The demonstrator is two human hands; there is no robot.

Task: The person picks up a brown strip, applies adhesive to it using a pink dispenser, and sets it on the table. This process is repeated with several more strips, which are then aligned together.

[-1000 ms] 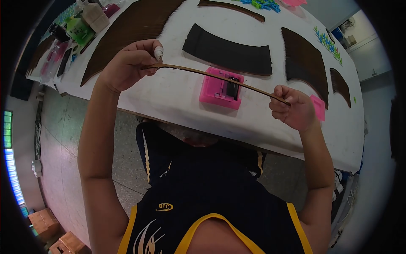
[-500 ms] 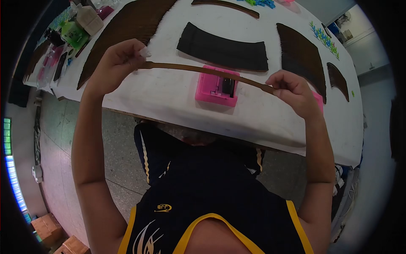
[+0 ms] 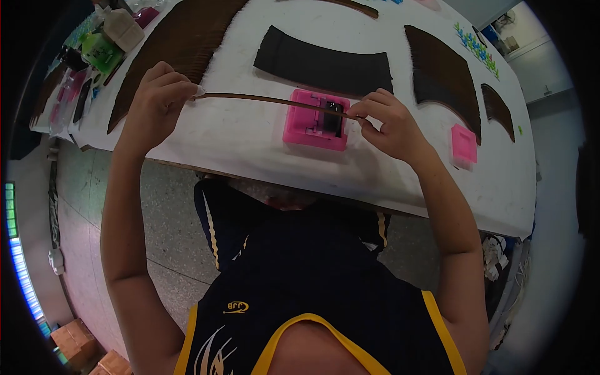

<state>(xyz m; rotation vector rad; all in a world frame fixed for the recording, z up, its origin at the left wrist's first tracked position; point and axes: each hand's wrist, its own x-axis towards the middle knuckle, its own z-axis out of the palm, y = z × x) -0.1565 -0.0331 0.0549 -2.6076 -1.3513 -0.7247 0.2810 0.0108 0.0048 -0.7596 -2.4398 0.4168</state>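
Note:
A thin brown strip point(image 3: 262, 98) is stretched almost level between my two hands above the table. My left hand point(image 3: 157, 105) pinches its left end, with a small whitish bit at the fingertips. At the other end, my right hand point(image 3: 389, 125) grips the strip between thumb and fingers. Just below the strip stands a pink box-like device point(image 3: 303, 129) with a black roller-shaped part, partly crossed by the strip. Behind it lies a curved black band point(image 3: 322, 61), close to my right hand.
Large dark brown fringed pieces lie on the white-covered table at left point(image 3: 181, 44) and right point(image 3: 440, 72). A small pink tray point(image 3: 464, 145) sits near the right edge. Bottles, including a green one point(image 3: 101, 52), stand at far left; blue and green clips point(image 3: 478, 50) at far right.
My right hand has moved left, closer to my left hand, and the strip's visible span is shorter and seen more edge-on. The small pink tray has come into fuller view.

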